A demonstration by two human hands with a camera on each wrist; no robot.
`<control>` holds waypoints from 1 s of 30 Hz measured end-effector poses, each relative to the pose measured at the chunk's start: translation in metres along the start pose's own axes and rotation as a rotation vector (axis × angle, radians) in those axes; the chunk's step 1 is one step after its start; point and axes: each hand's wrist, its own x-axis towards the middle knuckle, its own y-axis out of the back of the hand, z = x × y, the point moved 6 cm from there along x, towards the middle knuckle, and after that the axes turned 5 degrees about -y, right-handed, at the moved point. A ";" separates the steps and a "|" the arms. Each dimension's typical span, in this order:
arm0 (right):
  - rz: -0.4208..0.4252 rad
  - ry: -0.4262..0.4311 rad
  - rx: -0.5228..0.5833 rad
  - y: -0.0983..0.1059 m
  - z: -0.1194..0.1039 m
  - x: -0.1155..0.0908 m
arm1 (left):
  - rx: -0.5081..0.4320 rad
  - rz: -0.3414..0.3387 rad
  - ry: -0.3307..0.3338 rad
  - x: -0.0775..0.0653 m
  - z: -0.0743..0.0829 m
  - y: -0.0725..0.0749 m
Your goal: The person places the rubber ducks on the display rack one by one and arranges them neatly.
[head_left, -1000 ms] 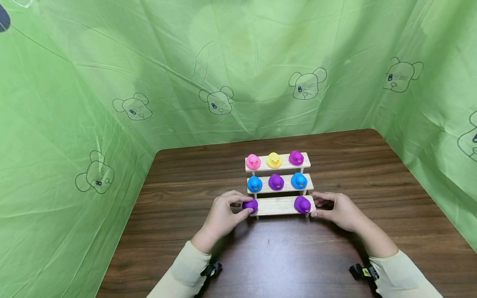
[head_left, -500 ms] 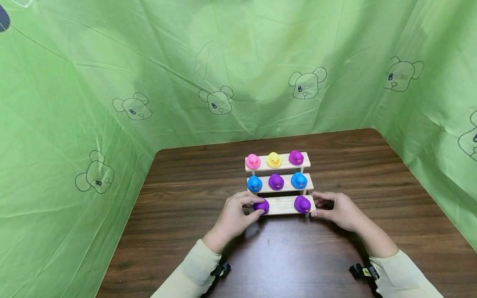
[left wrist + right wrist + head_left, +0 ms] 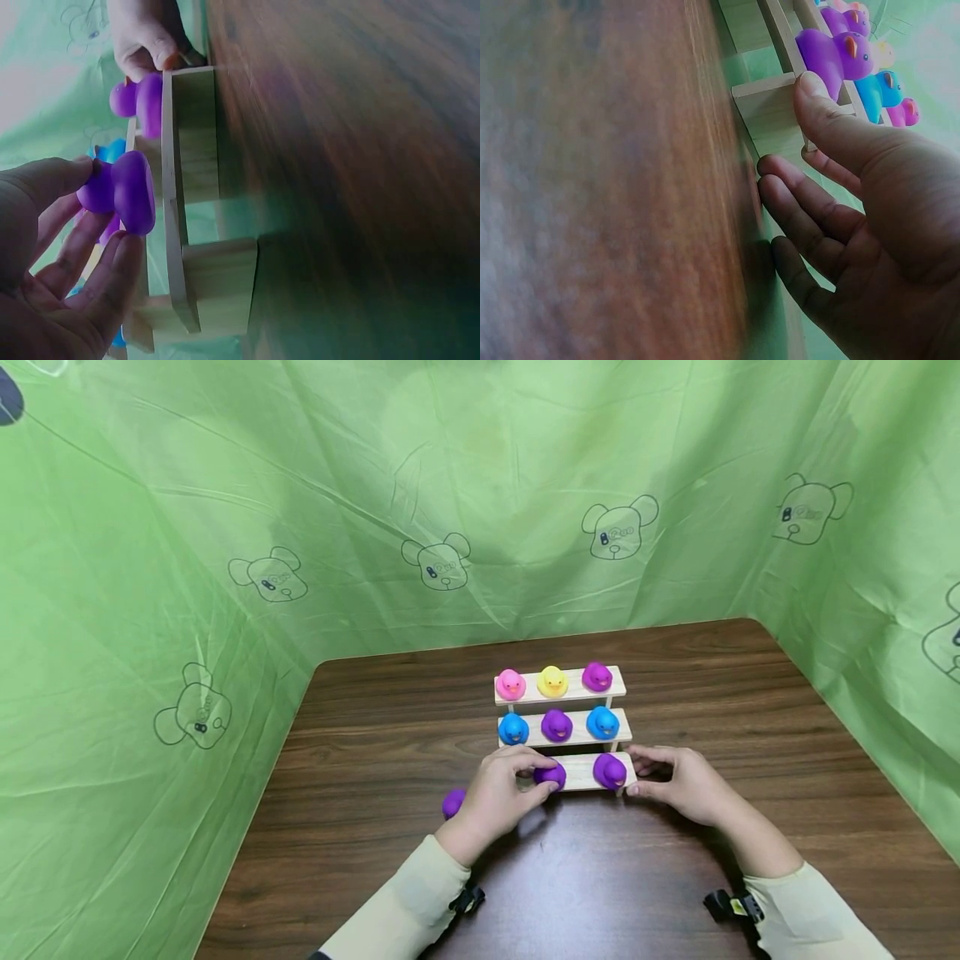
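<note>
My left hand (image 3: pixel 498 789) pinches a purple rubber duck (image 3: pixel 120 191) between thumb and fingers. The duck is upright, close over the middle of the front step of a three-tier wooden display stand (image 3: pixel 581 774). Another purple duck (image 3: pixel 610 771) sits at that step's right end. There my right hand (image 3: pixel 678 783) holds the step's end, thumb at the front corner and index finger behind; its other fingers are loosely bent beside the stand (image 3: pixel 769 124). My left forearm and hand cover the front step's left end in the head view.
The middle step bears a blue duck (image 3: pixel 513 728), a purple duck (image 3: pixel 557 726) and a blue duck (image 3: pixel 603 722). Pink (image 3: pixel 511 684), yellow and purple ducks line the top step. A further purple duck (image 3: pixel 453 803), partly hidden by my left wrist, is on the brown table (image 3: pixel 375 743).
My left hand has carried its purple duck rightward from the front step's left end to its middle. The duck left of my wrist has come into view. My right hand stays put.
</note>
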 end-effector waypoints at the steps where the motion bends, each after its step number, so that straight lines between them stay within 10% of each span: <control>1: 0.002 -0.003 0.001 0.000 0.000 0.000 | 0.011 -0.001 -0.001 0.001 0.001 -0.001; 12: -0.018 -0.014 0.012 0.001 -0.001 0.000 | 0.158 0.000 0.003 0.009 0.008 -0.013; 30: -0.012 -0.009 -0.001 0.003 -0.004 0.000 | 0.145 0.005 0.052 0.011 0.005 -0.025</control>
